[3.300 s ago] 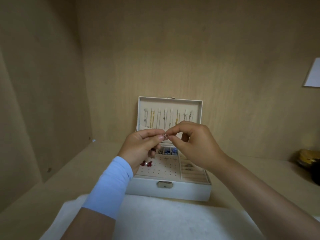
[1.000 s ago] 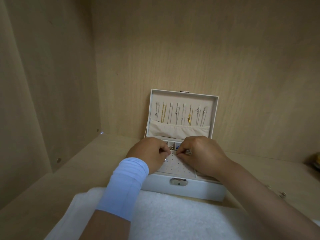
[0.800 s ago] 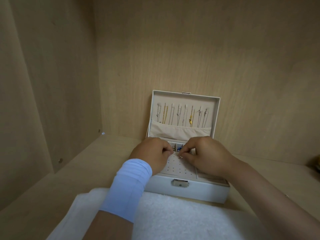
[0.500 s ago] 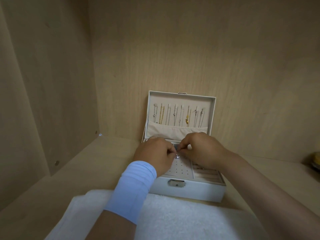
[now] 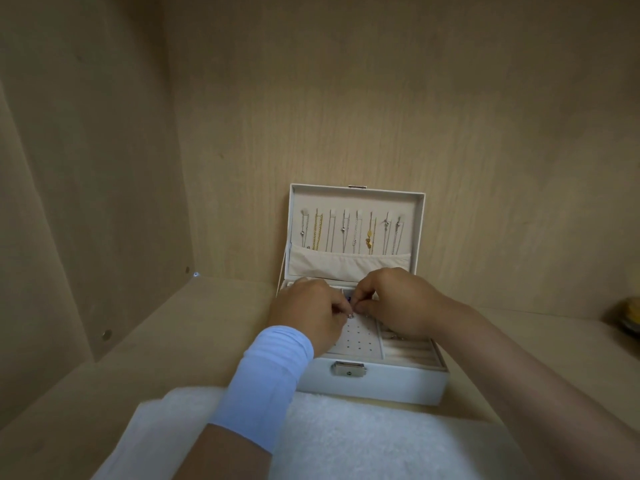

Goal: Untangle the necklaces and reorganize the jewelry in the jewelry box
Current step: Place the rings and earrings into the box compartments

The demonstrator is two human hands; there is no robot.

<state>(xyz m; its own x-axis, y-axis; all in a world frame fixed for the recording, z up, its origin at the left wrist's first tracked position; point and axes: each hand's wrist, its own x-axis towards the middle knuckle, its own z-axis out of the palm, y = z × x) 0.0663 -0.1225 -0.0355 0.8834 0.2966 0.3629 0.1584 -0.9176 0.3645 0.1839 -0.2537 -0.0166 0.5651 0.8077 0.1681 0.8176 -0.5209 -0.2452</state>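
A white jewelry box [image 5: 381, 384] stands open on a wooden shelf. Several silver and gold necklaces [image 5: 349, 233] hang straight in its raised lid above a cloth pocket. My left hand [image 5: 308, 315] and my right hand [image 5: 398, 303] meet over the perforated earring panel [image 5: 360, 341]. Their fingertips pinch a small shiny earring [image 5: 350, 316] just above the panel's far edge. A light blue band wraps my left wrist. Ring rolls [image 5: 412, 353] sit at the box's right, partly hidden by my right hand.
A white towel [image 5: 346, 441] lies in front of the box. The shelf has wooden walls at the left and back. A yellow and dark object [image 5: 628, 317] sits at the far right edge.
Both hands came down from in front of the lid to the earring panel with the small earring. The lid's necklaces are now in full view.
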